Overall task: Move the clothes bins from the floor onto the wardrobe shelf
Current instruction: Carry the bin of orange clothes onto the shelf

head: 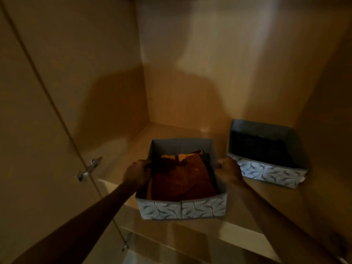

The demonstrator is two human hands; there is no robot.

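Nearest, the front wall of the patterned bin (182,207) sits at the lip of the wardrobe shelf (122,149), just overhanging it by the look of things, which suggests it is partway through being pushed in from the edge. Both arms reach up to it: the left hand (136,173) grips the left side wall and the right hand (229,169) grips the right one, each with its fingers (146,164) curled over the rim and closed on the fabric, a symmetric hold that keeps a soft-sided box from sagging or twisting while it slides. Inside it lies a stack of folded clothes (182,180), rust-orange on top with a darker piece along the right. Just beyond the right hand, further along the shelf, a second bin (266,153) of the same print already rests with dark clothes in it; the light is dim there, so exactly what it holds is hard to tell. Behind both, the shelf runs bare to the back corner, leaving room to push deeper, and a hinge (89,168) shows on the left door
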